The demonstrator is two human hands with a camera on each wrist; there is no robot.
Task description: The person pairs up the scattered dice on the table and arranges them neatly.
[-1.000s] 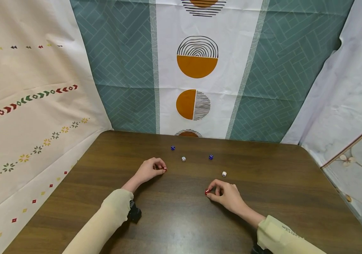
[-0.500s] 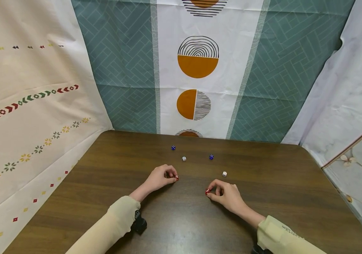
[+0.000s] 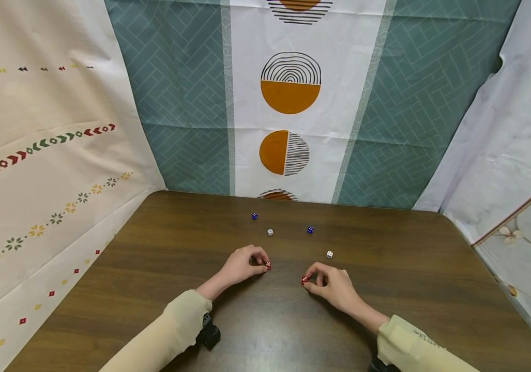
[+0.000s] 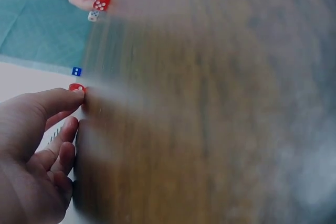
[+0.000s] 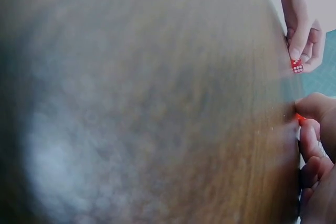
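Observation:
My left hand (image 3: 243, 265) pinches a red die (image 3: 268, 265) between thumb and fingertips, close over the wooden table. A short way to the right, my right hand (image 3: 332, 285) pinches a second red die (image 3: 304, 280) by its sides. The two red dice face each other across a small gap. In the left wrist view the left hand's die (image 4: 77, 88) shows only in part behind the thumb. The right wrist view shows just a sliver of the right hand's red die (image 5: 300, 117); the rest is hidden by the fingers.
Beyond the hands lie a white die (image 3: 270, 232) and a blue die (image 3: 254, 216) at left, with another blue die (image 3: 310, 230) and white die (image 3: 329, 254) at right. The brown table (image 3: 386, 248) ends at a patterned cloth (image 3: 191, 103).
My left hand has moved to the right and a little nearer to me with its red die, narrowing the gap to the other one. The right hand has stayed in place.

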